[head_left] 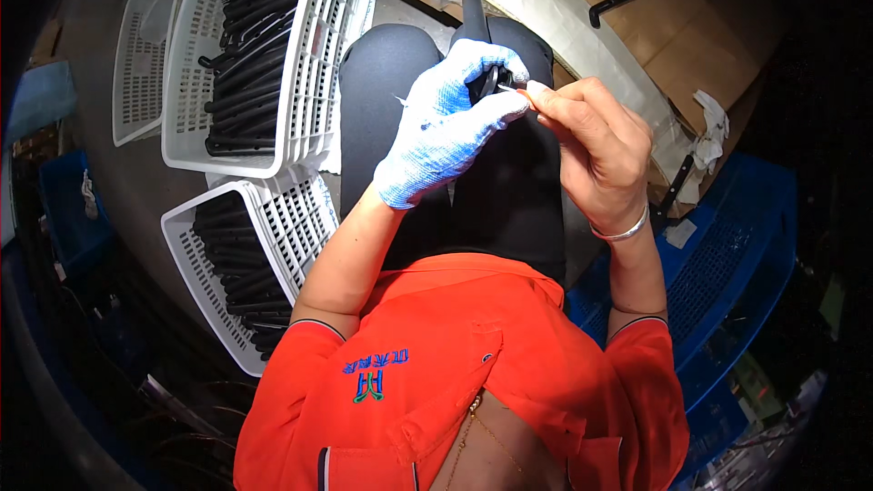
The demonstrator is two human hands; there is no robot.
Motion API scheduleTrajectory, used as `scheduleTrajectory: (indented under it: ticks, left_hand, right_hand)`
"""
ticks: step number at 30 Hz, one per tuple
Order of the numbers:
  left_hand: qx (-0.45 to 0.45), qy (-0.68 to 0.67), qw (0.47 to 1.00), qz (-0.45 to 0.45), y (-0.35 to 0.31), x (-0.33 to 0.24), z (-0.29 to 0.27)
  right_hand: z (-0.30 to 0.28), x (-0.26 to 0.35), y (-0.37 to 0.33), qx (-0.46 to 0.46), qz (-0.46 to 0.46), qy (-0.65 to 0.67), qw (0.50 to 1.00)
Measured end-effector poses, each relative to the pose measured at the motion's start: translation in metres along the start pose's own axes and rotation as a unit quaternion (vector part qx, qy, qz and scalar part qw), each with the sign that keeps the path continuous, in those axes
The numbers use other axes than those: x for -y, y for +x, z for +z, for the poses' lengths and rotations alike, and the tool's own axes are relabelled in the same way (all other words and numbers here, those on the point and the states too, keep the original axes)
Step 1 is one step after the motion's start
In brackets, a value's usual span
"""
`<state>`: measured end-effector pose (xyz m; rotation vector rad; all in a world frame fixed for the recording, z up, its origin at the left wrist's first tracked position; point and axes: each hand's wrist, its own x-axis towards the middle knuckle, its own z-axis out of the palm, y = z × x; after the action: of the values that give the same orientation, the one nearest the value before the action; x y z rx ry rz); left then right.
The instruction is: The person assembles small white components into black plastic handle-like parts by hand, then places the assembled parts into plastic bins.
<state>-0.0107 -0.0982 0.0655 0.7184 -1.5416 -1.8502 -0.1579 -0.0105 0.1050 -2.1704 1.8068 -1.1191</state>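
Note:
My left hand (450,123), in a blue-and-white knit glove, is closed around a black tubular part (473,11) above my lap. The tube's straight length points away from me, and its near end sits in the glove with an opening showing. My bare right hand (596,141), with a silver bangle at the wrist, pinches a small thin tool (509,89) with a pale tip and a bit of orange-red near the fingertips. That tip meets the near end of the black part, close to my left thumb. Exactly what kind of tool it is, the fingers hide.
Two white plastic baskets (282,118) (264,218) full of black tubular parts stand at my left. Ahead lies cardboard (700,27) with one bent black part (621,3) on it. A black-handled knife (675,184), crumpled white material (712,132) and a blue crate (773,245) are at my right.

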Motion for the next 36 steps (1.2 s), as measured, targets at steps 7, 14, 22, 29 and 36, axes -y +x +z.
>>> scheduleTrajectory:
  ticks: [7, 14, 22, 29, 36]
  left_hand:
    - [-0.01, 0.008, 1.0, -0.02, 0.0, 0.001, 0.003]
    - [0.0, -0.001, 1.0, 0.025, 0.002, 0.006, 0.005]
    - [0.021, 0.037, 0.991, 0.126, 0.006, 0.027, 0.008]
    - [0.04, 0.098, 0.984, 0.14, 0.005, 0.021, 0.004]
    - [-0.005, 0.23, 0.924, 0.305, 0.008, 0.001, -0.014]
  right_hand:
    - [0.001, 0.004, -0.001, 0.0, 0.039, -0.002, 0.999]
    - [0.006, 0.004, -0.005, -0.049, 0.086, 0.063, 0.993]
    - [0.012, -0.006, -0.024, -0.085, 0.267, 0.246, 0.928]
    - [0.021, -0.009, -0.024, -0.117, 0.27, 0.247, 0.923]
    - [0.021, -0.006, -0.017, -0.139, 0.283, 0.218, 0.924]
